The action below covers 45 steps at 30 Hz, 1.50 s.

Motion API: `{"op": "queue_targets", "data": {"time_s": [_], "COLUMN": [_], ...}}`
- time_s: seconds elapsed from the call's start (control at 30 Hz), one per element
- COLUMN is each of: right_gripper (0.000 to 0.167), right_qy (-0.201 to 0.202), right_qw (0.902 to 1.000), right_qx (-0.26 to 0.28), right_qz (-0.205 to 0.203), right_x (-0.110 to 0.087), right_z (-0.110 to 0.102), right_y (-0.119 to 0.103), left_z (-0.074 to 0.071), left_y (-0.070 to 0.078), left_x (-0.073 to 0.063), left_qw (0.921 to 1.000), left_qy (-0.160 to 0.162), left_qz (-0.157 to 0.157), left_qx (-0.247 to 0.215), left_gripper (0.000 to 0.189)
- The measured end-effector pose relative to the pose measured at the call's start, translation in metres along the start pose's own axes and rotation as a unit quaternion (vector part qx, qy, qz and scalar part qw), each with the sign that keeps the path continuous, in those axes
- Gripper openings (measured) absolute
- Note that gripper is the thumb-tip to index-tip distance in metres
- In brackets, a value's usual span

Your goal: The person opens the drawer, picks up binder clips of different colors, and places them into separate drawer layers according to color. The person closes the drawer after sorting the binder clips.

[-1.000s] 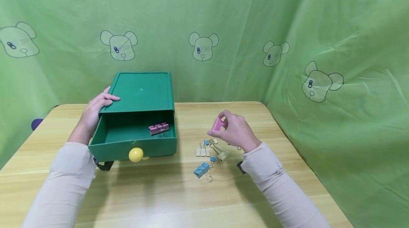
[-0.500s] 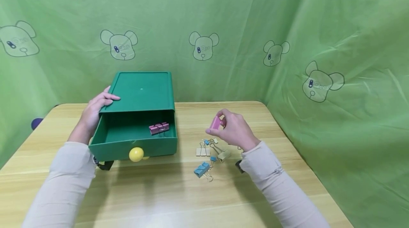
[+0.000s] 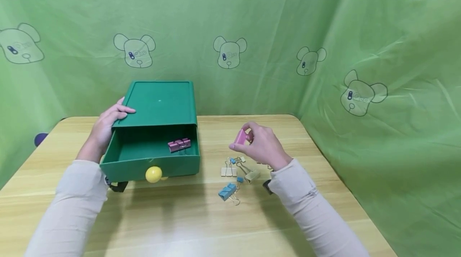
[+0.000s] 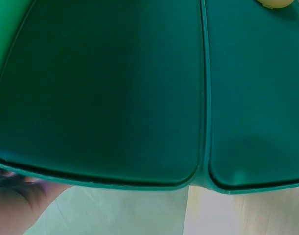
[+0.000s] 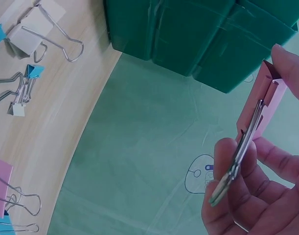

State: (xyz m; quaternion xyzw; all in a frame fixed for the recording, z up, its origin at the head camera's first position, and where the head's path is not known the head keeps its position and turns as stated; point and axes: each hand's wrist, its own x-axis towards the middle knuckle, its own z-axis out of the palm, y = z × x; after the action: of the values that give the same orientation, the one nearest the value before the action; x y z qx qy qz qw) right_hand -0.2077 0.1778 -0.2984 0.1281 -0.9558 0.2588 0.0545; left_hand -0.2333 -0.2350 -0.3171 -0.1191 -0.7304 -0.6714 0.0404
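My right hand [image 3: 263,145] pinches a pink binder clip [image 3: 240,137] between thumb and fingers, raised over the table. The right wrist view shows that clip [image 5: 262,103] with its silver wire handles pointing toward the fingers. On the left stands a green drawer box [image 3: 160,99] with its drawer [image 3: 127,169] pulled out. Inside the drawer, toward its right side, lies a darker pink binder clip [image 3: 179,145]. My left hand [image 3: 102,129] rests against the box's left side, its fingers extended over the top edge; part of it is hidden behind the box.
Below the right hand lie several binder clips, among them a blue one [image 3: 227,191], a cream one [image 3: 228,171] and an olive one [image 3: 252,175]. Another pink clip [image 5: 0,186] shows in the right wrist view. A yellow knob [image 3: 153,174] sticks out from the drawer front.
My right hand has shifted slightly left toward the box, carrying the pink binder clip. The left hand, the box and the loose clips have stayed in place.
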Motion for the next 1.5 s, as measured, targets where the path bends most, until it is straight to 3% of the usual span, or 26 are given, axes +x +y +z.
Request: {"op": "queue_targets", "data": {"time_s": [1.5], "right_gripper": [0.061], "right_qy": [0.018], "right_qw": [0.9984], "right_qx": [-0.009], "right_qz": [-0.053], "right_x": [0.000], "right_z": [-0.007], "right_y": [-0.033], "left_z": [-0.002], "left_y": [-0.003], "left_x": [0.002], "left_qw": [1.0000], "left_qy": [0.002], "left_qz": [0.003], "left_qx": [0.005], "left_gripper": [0.039]}}
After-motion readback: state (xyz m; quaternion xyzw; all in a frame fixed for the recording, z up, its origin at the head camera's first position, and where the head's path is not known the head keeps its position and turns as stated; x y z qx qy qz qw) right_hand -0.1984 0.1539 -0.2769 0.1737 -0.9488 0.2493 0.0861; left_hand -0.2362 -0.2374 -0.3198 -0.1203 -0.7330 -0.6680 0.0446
